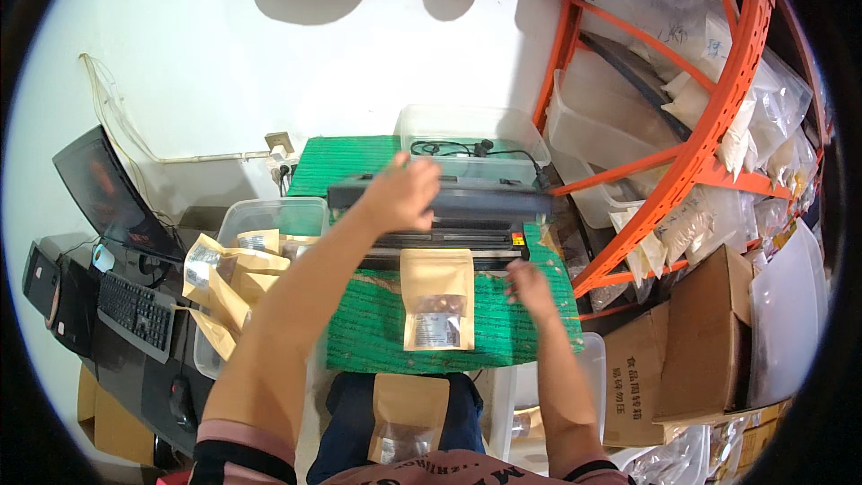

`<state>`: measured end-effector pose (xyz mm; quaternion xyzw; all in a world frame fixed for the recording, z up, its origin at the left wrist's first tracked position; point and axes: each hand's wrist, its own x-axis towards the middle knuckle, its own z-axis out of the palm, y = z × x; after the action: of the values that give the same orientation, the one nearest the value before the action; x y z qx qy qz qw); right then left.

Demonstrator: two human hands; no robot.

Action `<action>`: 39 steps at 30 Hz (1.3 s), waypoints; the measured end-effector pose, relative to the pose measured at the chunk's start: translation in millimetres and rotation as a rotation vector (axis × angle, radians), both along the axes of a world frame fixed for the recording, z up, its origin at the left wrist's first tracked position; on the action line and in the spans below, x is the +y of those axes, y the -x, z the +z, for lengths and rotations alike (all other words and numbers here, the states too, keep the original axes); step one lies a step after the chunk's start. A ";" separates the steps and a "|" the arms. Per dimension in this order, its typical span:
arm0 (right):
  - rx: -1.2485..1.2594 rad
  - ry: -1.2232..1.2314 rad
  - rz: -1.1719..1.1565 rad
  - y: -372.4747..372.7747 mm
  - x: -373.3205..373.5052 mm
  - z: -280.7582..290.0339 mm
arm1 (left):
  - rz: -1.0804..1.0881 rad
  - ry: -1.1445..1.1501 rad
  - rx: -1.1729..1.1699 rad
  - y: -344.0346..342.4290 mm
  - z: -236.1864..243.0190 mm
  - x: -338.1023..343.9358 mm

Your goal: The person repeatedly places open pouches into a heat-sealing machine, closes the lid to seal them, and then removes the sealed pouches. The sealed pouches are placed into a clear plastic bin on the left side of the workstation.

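Note:
A long black bag sealer [467, 199] with its lid raised lies across the green-covered table [359, 332]. My left hand [402, 195] is over the lid's left part; its fingers are blurred, and whether they grip the lid is unclear. A brown kraft pouch [437, 283] with a clear window and a white label lies in front, its top edge at the sealer's front. To the right of that pouch, my right hand [530, 289] hovers near the sealer's right front corner, fingers apart and somewhat smeared. Another kraft pouch [409, 404] rests on my lap.
Several kraft pouches [235, 283] fill a clear tub [310, 207] at left, beside a keyboard [135, 313] and monitor [117, 193]. A clear bin [467, 121] with a black cord stands behind the sealer. At right are an orange shelf frame [709, 139] and a cardboard box [705, 341].

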<state>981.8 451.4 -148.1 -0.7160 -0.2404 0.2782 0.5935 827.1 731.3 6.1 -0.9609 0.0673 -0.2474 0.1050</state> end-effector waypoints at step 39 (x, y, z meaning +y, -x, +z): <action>0.034 0.056 -0.068 205.8 -212.6 -97.1 | 0.582 0.124 0.123 -32.2 -104.4 11.4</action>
<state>776.0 238.7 -245.2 -0.7351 -0.1979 0.2765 0.5865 859.3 742.7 -98.3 -0.9575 -0.2200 -0.1519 0.1082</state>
